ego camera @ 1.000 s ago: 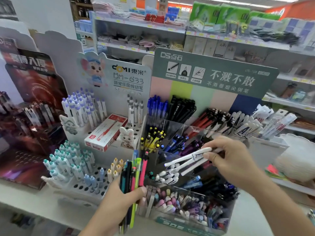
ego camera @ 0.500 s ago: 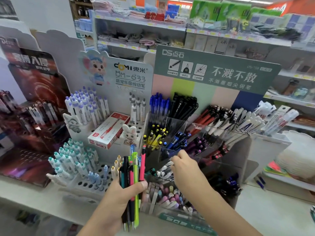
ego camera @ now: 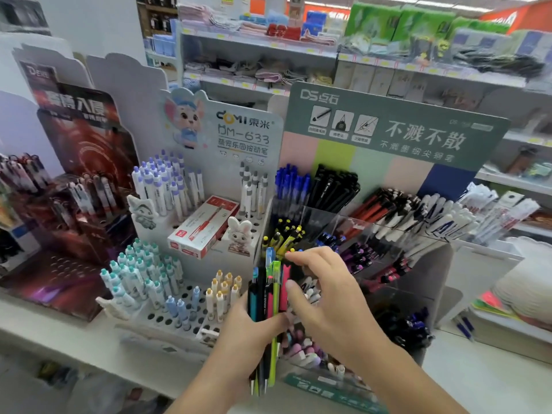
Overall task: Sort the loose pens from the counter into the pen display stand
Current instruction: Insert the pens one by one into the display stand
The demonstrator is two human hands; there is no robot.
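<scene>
Gripping the mixed bundle of coloured plastic pens upright, the left hand keeps its fingers curled round the barrels. The right hand reaches in with thumb and forefinger apart, nothing visibly held; pinch a single pen near its cap, then lift straight up toward the clear acrylic pen display stand just behind.

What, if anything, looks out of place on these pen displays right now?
A red pen box lies flat and askew on the white peg-hole stand, covering holes where pens otherwise stand upright. Two blue pens also lie loose on the counter at the right.
</scene>
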